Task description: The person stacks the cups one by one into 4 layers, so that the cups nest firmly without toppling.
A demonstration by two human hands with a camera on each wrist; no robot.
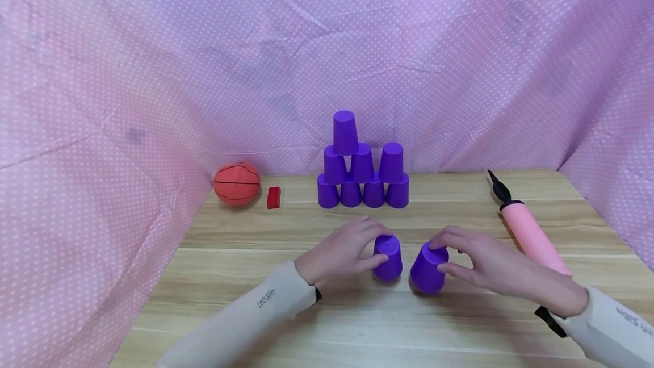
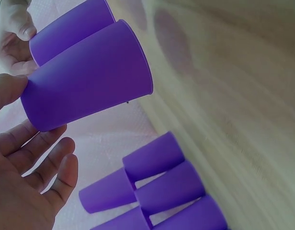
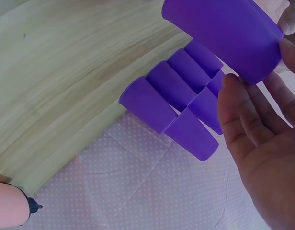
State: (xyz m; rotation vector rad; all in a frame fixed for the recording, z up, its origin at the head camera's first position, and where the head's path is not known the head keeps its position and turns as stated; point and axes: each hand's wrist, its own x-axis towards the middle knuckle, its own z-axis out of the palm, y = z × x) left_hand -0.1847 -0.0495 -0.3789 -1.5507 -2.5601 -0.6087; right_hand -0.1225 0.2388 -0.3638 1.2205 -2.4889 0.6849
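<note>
My left hand (image 1: 349, 249) pinches an upside-down purple cup (image 1: 388, 260) near its closed end, thumb on one side and fingers on the other. With thumb and fingers, my right hand (image 1: 477, 257) grips a second purple cup (image 1: 428, 270), also upside down and slightly tilted. A small gap separates the two held cups in the head view. Both appear a little off the wood, though their exact height is hard to judge. Behind them stands a stack of purple cups (image 1: 361, 163): several in the bottom row, three above, and one on top at the left.
A red ball (image 1: 237, 184) with black lines lies at the back left, beside a small red brick (image 1: 273, 197). At the right lies a pink hand pump (image 1: 533, 237) with a black nozzle. Pink dotted cloth (image 1: 286, 61) hangs behind the wooden table (image 1: 357, 328).
</note>
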